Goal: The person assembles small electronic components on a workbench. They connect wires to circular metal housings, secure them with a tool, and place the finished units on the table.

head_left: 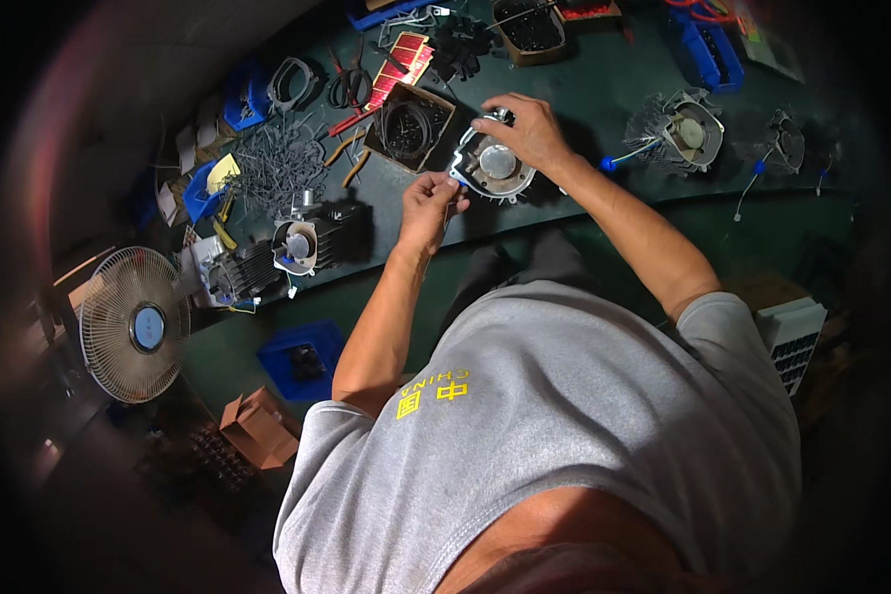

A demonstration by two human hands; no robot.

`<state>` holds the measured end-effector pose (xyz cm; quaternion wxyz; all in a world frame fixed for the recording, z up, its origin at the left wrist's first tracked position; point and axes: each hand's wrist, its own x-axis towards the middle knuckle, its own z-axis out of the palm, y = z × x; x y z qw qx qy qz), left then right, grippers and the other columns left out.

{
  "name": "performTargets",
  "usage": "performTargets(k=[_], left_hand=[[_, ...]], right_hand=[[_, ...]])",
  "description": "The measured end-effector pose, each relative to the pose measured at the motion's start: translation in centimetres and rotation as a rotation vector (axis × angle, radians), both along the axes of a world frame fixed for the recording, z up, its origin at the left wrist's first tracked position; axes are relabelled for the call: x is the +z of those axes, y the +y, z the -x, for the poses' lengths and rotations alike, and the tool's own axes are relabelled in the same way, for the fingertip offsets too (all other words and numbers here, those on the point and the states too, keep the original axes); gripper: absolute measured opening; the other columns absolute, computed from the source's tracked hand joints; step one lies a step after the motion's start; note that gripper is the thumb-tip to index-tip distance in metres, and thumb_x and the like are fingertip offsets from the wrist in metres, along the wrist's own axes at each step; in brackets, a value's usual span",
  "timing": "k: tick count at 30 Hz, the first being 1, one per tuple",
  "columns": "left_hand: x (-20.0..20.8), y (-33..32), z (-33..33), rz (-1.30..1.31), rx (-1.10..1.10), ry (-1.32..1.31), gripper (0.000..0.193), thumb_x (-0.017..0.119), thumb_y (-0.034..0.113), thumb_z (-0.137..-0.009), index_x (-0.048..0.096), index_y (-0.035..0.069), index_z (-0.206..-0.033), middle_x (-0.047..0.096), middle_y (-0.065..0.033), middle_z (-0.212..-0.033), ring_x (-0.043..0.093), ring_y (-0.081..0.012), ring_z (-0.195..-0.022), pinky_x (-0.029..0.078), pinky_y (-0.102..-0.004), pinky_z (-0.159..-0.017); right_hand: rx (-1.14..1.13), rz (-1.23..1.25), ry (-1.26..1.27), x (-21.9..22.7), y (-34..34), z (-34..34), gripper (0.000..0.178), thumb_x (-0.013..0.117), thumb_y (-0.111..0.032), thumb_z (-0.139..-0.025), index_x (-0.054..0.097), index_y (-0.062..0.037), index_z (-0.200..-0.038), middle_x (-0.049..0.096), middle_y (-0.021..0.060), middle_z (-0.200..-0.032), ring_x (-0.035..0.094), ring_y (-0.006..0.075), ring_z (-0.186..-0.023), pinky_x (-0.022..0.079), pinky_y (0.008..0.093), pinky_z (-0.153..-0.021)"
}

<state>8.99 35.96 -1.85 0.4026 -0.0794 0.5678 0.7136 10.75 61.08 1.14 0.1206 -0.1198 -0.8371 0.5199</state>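
Note:
A round metal motor housing [496,166] with a pale disc in its middle lies on the green workbench in front of me. My right hand [527,131] reaches over its upper right rim, fingers bent around the small metal part at the top. At the lower left edge of the housing, my left hand [430,210] is closed in a pinch beside a small blue piece. A thin strand hangs below that hand. What the left fingertips hold is too small to name.
Left of the housing stands a cardboard box [413,164] of black rings. Pliers [350,87], a heap of grey ties [285,158] and finned motors [299,246] lie farther left. More motor parts [690,132] sit to the right. A fan [134,325] stands at the bench's left end.

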Motion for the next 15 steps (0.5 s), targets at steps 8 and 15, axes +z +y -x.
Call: performTargets(k=[8, 15], left_hand=[[1.6, 0.8, 0.0, 0.138, -0.013, 0.133, 0.017, 0.068, 0.013, -0.102, 0.065, 0.001, -0.114, 0.069, -0.0047, -0.094, 0.066, -0.0128, -0.085, 0.061, -0.0307, -0.077], [1.6, 0.8, -2.0, 0.211, -0.002, 0.442, 0.023, 0.069, 0.003, -0.099, 0.062, -0.004, -0.120, 0.070, -0.0071, -0.099, 0.066, -0.0123, -0.090, 0.062, -0.0330, -0.081]], right_hand=[[-0.029, -0.027, 0.057, -0.9, 0.3, 0.0, 0.038, 0.086, -0.033, -0.081, 0.077, -0.0024, -0.102, 0.075, 0.0147, -0.097, 0.072, 0.0318, -0.082, 0.056, 0.0394, -0.075], [-0.030, -0.037, 0.044, -0.2, 0.1, -0.2, 0.037, 0.085, -0.032, -0.083, 0.077, -0.0030, -0.105, 0.074, 0.0126, -0.093, 0.069, 0.0272, -0.072, 0.055, 0.0377, -0.070]])
